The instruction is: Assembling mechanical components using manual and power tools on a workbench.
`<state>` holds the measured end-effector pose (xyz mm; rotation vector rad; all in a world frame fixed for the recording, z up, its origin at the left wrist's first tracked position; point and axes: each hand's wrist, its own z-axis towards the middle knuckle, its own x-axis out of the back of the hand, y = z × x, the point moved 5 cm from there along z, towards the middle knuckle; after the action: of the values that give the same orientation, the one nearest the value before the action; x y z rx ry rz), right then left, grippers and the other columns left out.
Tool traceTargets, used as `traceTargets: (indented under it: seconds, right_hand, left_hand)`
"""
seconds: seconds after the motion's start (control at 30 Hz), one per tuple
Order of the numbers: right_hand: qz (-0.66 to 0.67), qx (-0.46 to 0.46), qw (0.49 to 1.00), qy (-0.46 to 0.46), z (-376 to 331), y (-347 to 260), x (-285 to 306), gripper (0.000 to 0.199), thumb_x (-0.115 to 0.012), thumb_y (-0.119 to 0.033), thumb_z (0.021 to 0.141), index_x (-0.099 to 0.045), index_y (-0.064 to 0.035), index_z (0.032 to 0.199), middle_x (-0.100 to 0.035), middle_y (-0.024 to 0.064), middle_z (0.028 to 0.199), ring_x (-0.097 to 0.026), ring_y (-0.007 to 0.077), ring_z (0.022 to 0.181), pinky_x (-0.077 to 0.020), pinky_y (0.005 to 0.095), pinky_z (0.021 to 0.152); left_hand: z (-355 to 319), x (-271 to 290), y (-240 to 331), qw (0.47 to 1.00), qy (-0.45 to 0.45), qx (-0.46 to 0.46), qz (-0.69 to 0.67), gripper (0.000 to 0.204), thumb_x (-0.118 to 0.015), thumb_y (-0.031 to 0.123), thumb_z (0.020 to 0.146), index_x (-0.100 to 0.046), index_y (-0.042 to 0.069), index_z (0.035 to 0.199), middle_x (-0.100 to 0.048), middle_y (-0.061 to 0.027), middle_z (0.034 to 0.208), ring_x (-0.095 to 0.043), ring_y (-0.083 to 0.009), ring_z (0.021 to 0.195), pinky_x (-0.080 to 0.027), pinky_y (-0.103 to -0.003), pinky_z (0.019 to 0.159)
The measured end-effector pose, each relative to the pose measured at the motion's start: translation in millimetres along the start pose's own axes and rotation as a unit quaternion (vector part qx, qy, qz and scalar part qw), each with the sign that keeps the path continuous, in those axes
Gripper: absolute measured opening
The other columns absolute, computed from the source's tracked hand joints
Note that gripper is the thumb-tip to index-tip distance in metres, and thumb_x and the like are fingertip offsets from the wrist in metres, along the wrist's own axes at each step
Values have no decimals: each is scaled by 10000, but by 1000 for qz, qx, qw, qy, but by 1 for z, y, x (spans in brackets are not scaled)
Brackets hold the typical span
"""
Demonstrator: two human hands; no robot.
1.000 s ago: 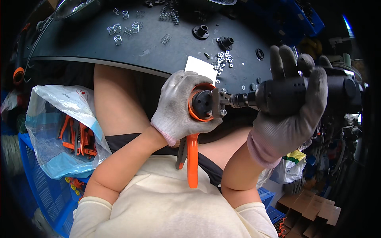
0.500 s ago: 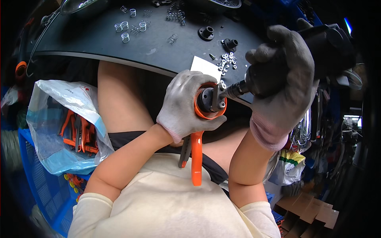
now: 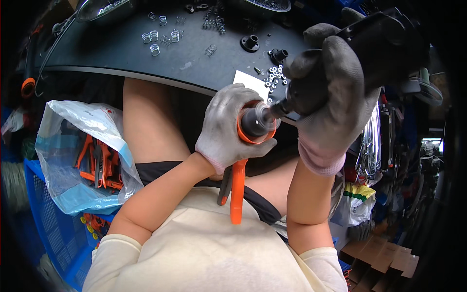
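My left hand (image 3: 214,126), in a grey glove, is wrapped round an orange hand tool with a ring-shaped head; its orange handle (image 3: 238,194) and a dark lever (image 3: 225,187) hang below. Inside the ring sits a black round part (image 3: 253,121), its front smeared by motion. My right hand (image 3: 340,97), gloved too, grips a black power driver (image 3: 384,44) pointing down to the left. The driver's tip (image 3: 279,109) meets the black part in the ring. A white card (image 3: 250,83) lies behind my left hand at the table edge.
On the dark table (image 3: 107,53) lie several springs (image 3: 154,49), black flanged pieces (image 3: 250,44) and small nuts (image 3: 275,77). Metal bowls (image 3: 104,17) stand at the back. At left, a plastic bag (image 3: 63,180) of orange tools rests by a blue crate (image 3: 46,209). Cardboard (image 3: 382,255) lies lower right.
My right hand and the driver have shifted left and slightly toward me. The bar with nuts at the tool's head, distinct before, is now a round blur. My left hand stays nearly in place.
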<state>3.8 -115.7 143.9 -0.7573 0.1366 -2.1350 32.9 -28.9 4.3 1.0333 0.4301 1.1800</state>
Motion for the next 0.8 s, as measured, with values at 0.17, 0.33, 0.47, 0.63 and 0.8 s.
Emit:
traceTargets:
  seconds: [0.17, 0.33, 0.47, 0.63, 0.8]
  right_hand:
    - [22, -169, 982, 87, 3, 2, 2, 250, -550, -136, 937, -573, -17, 1155, -632, 230, 1059, -628, 150, 689, -529, 275, 603]
    - [118, -63, 979, 151, -13, 12, 3, 289, -549, -157, 931, -570, -28, 1190, -635, 241, 1064, -637, 151, 690, -535, 273, 614]
    - [87, -58, 986, 131, -10, 10, 2, 265, -548, -143, 936, -579, -23, 1170, -634, 220, 1044, -637, 147, 697, -542, 277, 620]
    - [36, -48, 993, 98, -2, 5, 0, 225, -547, -121, 945, -593, -13, 1138, -631, 184, 1009, -637, 139, 709, -552, 285, 630]
    - [99, -113, 985, 88, -1, 15, 4, 214, -533, -137, 960, -603, -1, 1110, -629, 168, 984, -635, 130, 709, -551, 279, 622]
  left_hand:
    - [0, -1, -2, 1000, -6, -16, 16, 622, -844, 319, 533, -573, 79, 1039, -583, -108, 1053, -532, -344, 1070, -411, -448, 967]
    - [-1, -1, -2, 1000, -4, -19, 13, 633, -845, 326, 521, -575, 81, 1039, -582, -108, 1049, -538, -338, 1060, -421, -448, 954]
    - [-1, -2, -4, 1000, -10, -8, 10, 637, -845, 319, 519, -568, 81, 1041, -578, -110, 1042, -545, -333, 1037, -428, -444, 938]
    - [-1, -2, -3, 1000, -5, -3, 2, 632, -845, 306, 520, -558, 85, 1039, -571, -111, 1023, -551, -328, 1010, -431, -433, 921]
    - [-2, -1, -3, 999, -21, 23, -17, 660, -844, 248, 525, -552, 67, 1088, -554, -113, 1084, -536, -305, 1056, -419, -406, 954]
